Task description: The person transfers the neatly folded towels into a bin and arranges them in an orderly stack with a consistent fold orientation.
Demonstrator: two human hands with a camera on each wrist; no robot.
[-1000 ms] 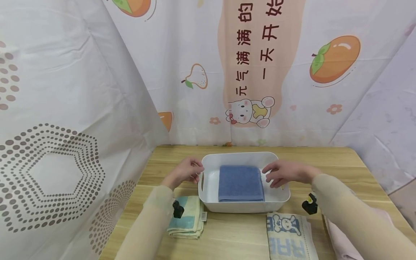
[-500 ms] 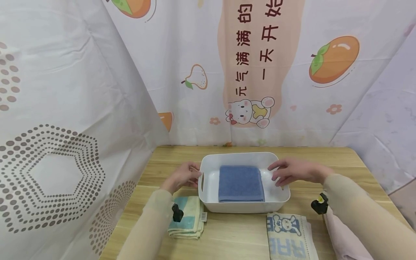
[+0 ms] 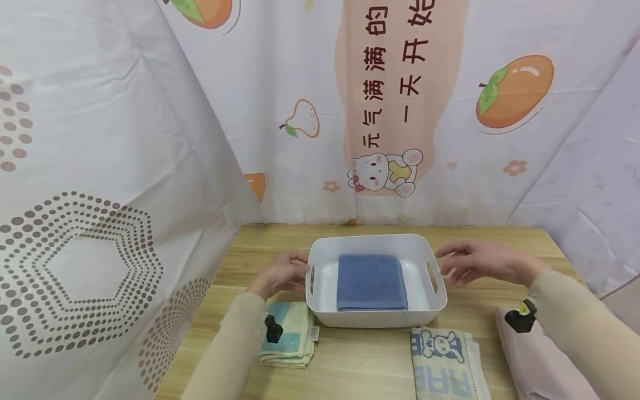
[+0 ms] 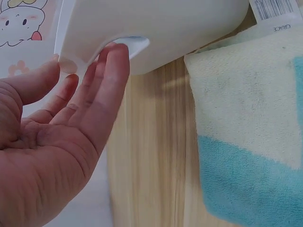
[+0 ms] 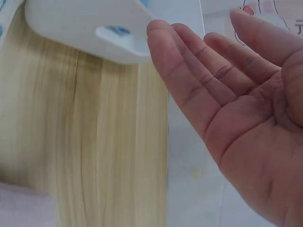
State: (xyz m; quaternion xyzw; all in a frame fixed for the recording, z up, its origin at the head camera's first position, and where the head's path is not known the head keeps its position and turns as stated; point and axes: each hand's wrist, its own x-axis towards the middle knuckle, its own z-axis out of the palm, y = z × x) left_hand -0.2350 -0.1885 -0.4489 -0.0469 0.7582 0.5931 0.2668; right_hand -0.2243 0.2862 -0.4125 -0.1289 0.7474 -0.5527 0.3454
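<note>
A white plastic basket point(image 3: 376, 318) with a slot handle at each end stands on the table, a folded blue towel point(image 3: 371, 282) lying inside it. My left hand point(image 3: 285, 274) is at the basket's left end. In the left wrist view its fingers point(image 4: 111, 82) are extended, with tips at the handle slot; whether they press on the wall I cannot tell. On the other side, my right hand point(image 3: 485, 264) is just beyond the right handle. The right wrist view has its fingers point(image 5: 182, 82) loosely extended, holding nothing, with the basket's wall point(image 5: 71, 28) close to the tips.
A folded cream-and-teal towel point(image 3: 287, 333) lies at the basket's front left. In front on the right is a blue-and-white patterned towel point(image 3: 445, 361), and a pink cloth point(image 3: 540, 355) is partly under my right forearm. A printed curtain point(image 3: 310, 183) hangs behind the wooden table point(image 3: 360, 361).
My right hand has moved rightward, from over the basket's right end to outside it. My left hand has shifted slightly to the left handle. Basket and blue towel look unmoved.
</note>
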